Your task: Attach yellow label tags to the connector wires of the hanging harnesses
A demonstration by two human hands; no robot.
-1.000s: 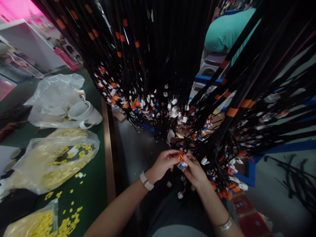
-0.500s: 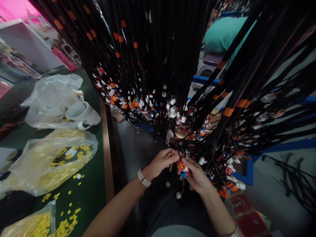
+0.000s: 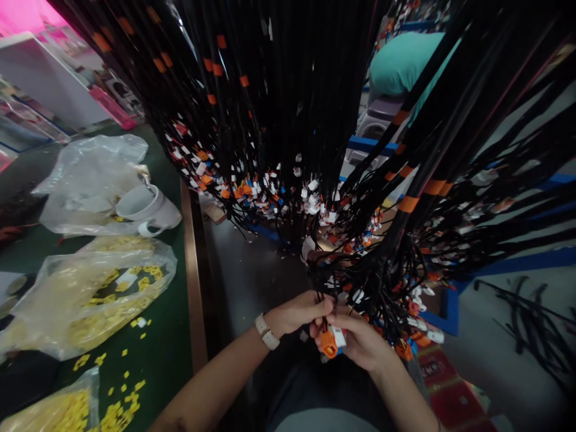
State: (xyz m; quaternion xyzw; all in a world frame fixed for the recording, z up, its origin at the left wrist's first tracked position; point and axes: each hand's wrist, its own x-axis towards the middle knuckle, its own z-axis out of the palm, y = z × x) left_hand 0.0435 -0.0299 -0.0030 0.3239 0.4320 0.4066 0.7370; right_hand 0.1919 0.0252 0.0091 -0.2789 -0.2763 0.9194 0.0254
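Observation:
My left hand (image 3: 302, 313), with a pale watch strap (image 3: 267, 332) at the wrist, pinches thin black wires (image 3: 320, 295) just above an orange connector (image 3: 329, 345). Close against it, my right hand (image 3: 362, 341) is closed around a small group of wire connectors. Among these are the orange one, its yellow inside facing me, and a white connector (image 3: 337, 336) with a bit of blue beneath. The wires run up into a thick black wire harness (image 3: 390, 255) hanging in front of me. Fingers partly hide where the wires enter the connectors.
Many hanging harnesses (image 3: 288, 90) fill the space ahead. On the green table (image 3: 166, 372) at left lie plastic bags (image 3: 67, 300) of yellow pieces and a white mug (image 3: 153, 207). A blue frame (image 3: 450, 309) stands right; a person in teal (image 3: 405, 63) sits beyond.
Both hands have come slightly lower and nearer to me with the connectors. The orange connector has turned and shows more fully below the fingers.

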